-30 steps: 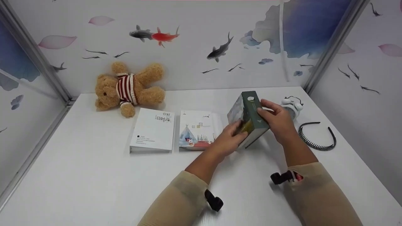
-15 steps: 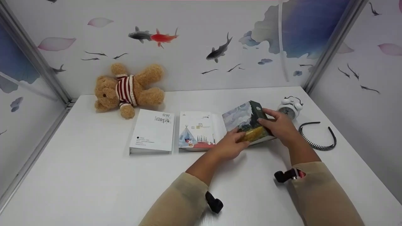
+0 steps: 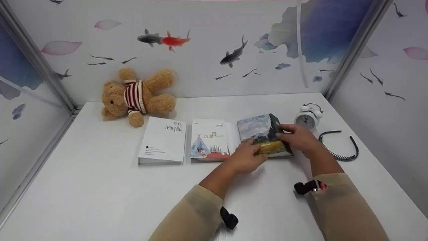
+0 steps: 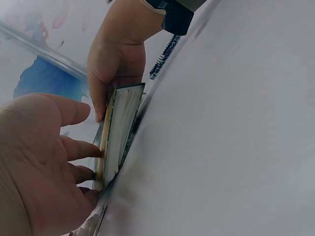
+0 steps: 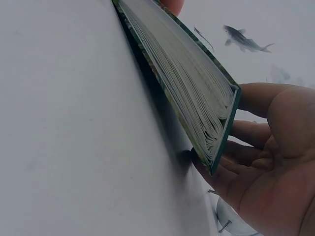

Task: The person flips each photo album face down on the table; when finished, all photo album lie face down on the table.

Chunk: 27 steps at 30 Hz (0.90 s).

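Note:
A thick hardcover book [image 3: 259, 129] with a painted landscape cover and dark green spine lies nearly flat, cover up, right of two white books. My right hand [image 3: 299, 139] grips it at the spine, thumb on the upper edge and fingertips under the lower edge in the right wrist view. A shadowed wedge shows beneath the book there. My left hand [image 3: 247, 155] rests its extended fingers on the front left part of the cover; its thumb stands apart in the left wrist view. The page block [image 5: 182, 69] faces me.
A white book with lettering [image 3: 162, 140] and a white book with a tent picture [image 3: 209, 139] lie to the left. Behind them is a teddy bear [image 3: 138, 97]. A white alarm clock [image 3: 307, 117] and black headband [image 3: 355, 150] sit at the right.
The landscape book has tipped from standing raised with its spine toward me down to nearly flat, cover up. Both hands have lowered with it, and the alarm clock's face has come into view.

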Available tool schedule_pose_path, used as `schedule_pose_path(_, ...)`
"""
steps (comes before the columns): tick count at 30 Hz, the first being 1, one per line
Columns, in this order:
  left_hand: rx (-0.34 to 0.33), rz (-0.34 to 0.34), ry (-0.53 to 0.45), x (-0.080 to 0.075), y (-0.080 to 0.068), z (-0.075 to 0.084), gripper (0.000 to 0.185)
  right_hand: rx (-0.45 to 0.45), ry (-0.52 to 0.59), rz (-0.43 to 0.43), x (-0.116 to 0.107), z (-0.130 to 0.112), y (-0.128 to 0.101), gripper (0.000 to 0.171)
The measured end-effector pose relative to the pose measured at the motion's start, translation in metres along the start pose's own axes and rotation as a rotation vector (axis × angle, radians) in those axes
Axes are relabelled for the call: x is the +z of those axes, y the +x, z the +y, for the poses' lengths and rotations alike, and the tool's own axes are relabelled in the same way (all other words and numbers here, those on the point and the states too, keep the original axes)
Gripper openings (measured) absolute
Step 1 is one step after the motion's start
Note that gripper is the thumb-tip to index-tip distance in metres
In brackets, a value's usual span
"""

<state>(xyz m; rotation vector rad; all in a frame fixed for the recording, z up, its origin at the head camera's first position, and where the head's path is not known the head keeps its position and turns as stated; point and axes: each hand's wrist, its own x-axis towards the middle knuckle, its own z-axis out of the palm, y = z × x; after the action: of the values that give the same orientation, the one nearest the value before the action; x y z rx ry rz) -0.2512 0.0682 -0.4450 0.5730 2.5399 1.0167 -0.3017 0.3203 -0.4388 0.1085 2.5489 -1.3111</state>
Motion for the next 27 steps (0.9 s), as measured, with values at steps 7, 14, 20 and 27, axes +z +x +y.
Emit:
schedule_pose_path(7, 0.005, -0.001, 0.037, -0.002, -0.003, 0.001, 0.061, 0.003, -0.021, -0.005, 0.003, -0.001, 0.000, 0.072)
schedule_pose_path(14, -0.024, 0.021, 0.016, -0.003, -0.004, 0.001, 0.060, -0.038, -0.034, 0.003, 0.006, -0.001, 0.001, 0.071)
schedule_pose_path(20, -0.031, 0.113, -0.119, -0.009, -0.005, -0.001, 0.062, -0.030, 0.024, 0.099, 0.015, -0.019, -0.005, 0.070)
schedule_pose_path(27, -0.087, 0.287, -0.324, -0.033, -0.014, -0.017, 0.062, -0.128, 0.041, 0.121, 0.046, -0.055, -0.016, 0.059)
